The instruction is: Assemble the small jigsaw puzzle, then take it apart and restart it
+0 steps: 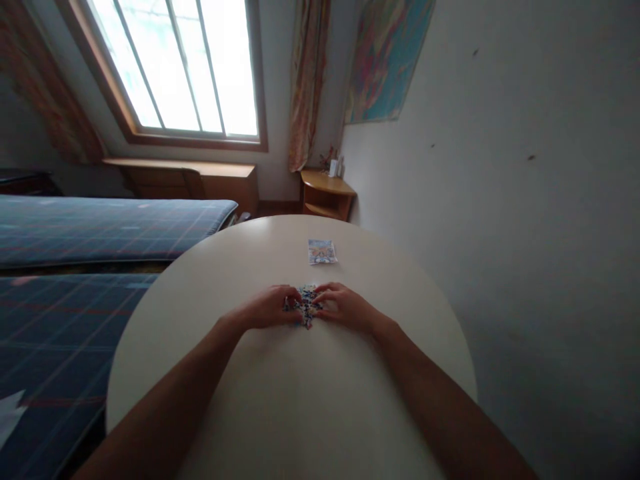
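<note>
A small heap of jigsaw pieces point(308, 308), in mixed blue, white, yellow and dark colours, lies on the round cream table point(300, 387). My left hand point(277, 305) touches the heap's left side, its fingers curved and apart. From the right, my right hand point(341, 305) reaches the heap with spread, bent fingers. Both hands cup the pile between them, and some pieces are hidden under the fingertips. Single pieces are too small to make out. Beyond the heap, a small printed picture point(322, 251) lies flat on the table.
To the left are mattresses with a blue checked cover point(75, 320). A white wall point(525, 233) runs along the right. At the back stand a wooden corner shelf point(327, 183) and a wooden desk point(225, 172) below a bright window point(185, 67).
</note>
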